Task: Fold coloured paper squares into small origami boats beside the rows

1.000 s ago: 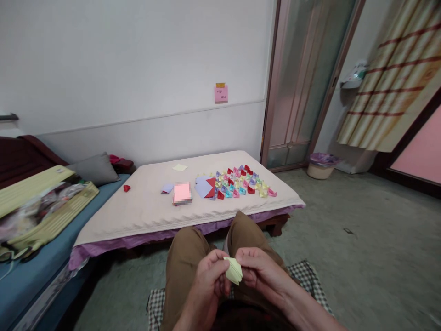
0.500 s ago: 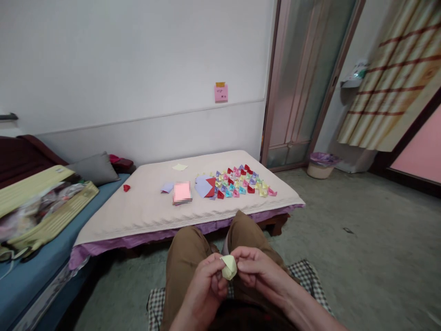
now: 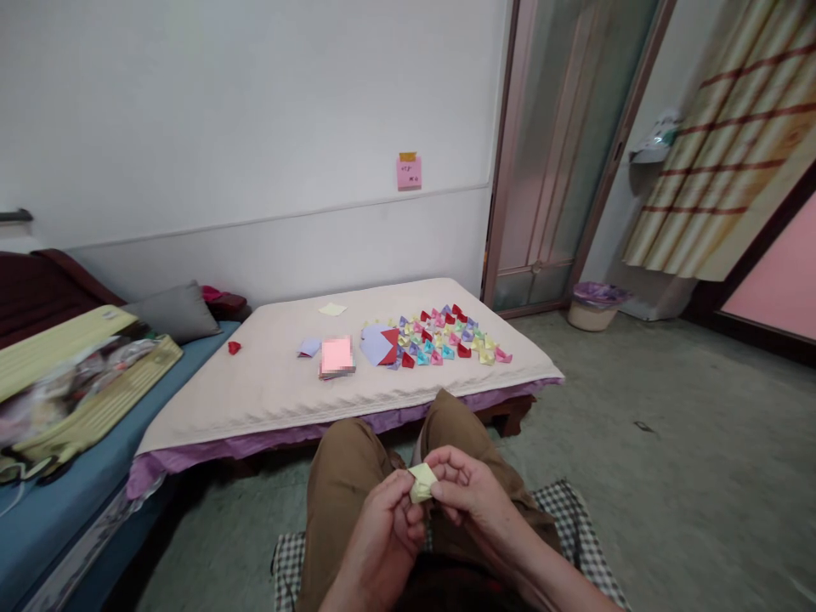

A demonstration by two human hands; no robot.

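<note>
A small folded piece of pale yellow paper [image 3: 422, 483] is pinched between my two hands, above my lap. My left hand [image 3: 388, 523] grips its left edge between thumb and fingers. On the other side, my right hand [image 3: 468, 493] holds the right edge, thumb in front. Beyond my knees, many small folded paper pieces [image 3: 439, 334] in red, pink, yellow, blue and purple lie in rows on the cream-covered low table or bed [image 3: 268, 382]. Left of them are larger purple paper [image 3: 376, 344] with red paper and a pink paper stack [image 3: 337, 355], partly blurred.
A yellow paper sheet [image 3: 332, 309] and a crumpled-looking red piece [image 3: 235, 348] lie farther left on the cream cover. An open yellow case [image 3: 95, 408] rests on the blue bed [image 3: 38, 527]. A lined waste bin [image 3: 596, 306] stands by the door.
The folded yellow paper has turned in my fingers and looks flatter and more angular. Both hands have shifted slightly, the right fingers rising a little. The things on the cream cover stay put.
</note>
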